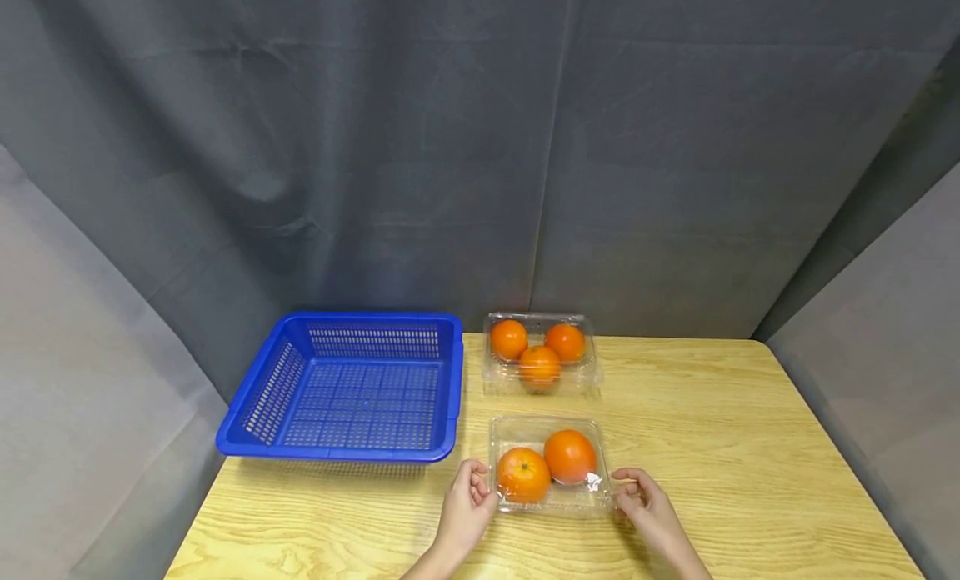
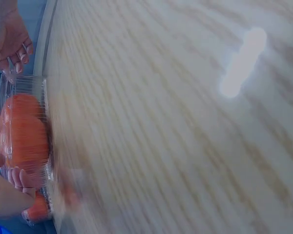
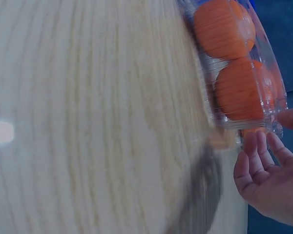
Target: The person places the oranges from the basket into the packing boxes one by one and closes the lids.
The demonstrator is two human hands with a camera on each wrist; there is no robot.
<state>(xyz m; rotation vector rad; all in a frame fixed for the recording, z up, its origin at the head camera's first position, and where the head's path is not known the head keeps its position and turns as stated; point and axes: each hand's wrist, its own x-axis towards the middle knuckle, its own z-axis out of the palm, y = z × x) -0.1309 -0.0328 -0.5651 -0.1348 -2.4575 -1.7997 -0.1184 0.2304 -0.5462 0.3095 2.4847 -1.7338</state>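
Note:
A clear plastic clamshell box (image 1: 555, 498) with two oranges (image 1: 570, 457) inside is at the front of the table, between both hands. At its left edge, my left hand (image 1: 467, 510) holds the rim between thumb and curled fingers. My right hand (image 1: 651, 513) pinches the opposite edge near the corner. In the right wrist view, the right thumb (image 3: 290, 118) and fingers (image 3: 263, 151) meet the box's corner from two sides. The left wrist view shows both hands at the ends of the box (image 2: 44, 85), with some blur.
Behind it stands a second clear box (image 1: 577, 378) with three oranges (image 1: 540, 368). To the left, a blue plastic basket (image 1: 461, 380) with slotted walls sits on the wooden table (image 1: 735, 447). Grey curtains (image 1: 420, 147) enclose the back and sides.

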